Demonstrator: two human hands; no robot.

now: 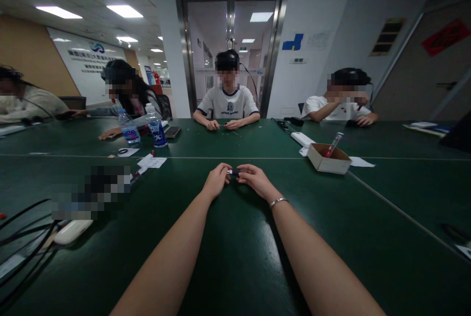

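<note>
Both my arms reach forward over the dark green table (235,242). Between my hands is a small black object with a shiny silver part (233,172); its kind is too small to make out. My left hand (218,179) pinches the silver end on the left. On the black end, the fingers of my right hand (255,178) are closed from the right. The fingers cover part of the object, which lies roughly level just above the tabletop. My right wrist wears a silver bracelet (278,201).
An open cardboard box (329,161) with a red-and-clear tube stands to the right. Two bottles (156,127), a phone (172,132) and papers (151,161) lie left. Black cables (25,237) run beside a white device (73,231). Several people sit around the table.
</note>
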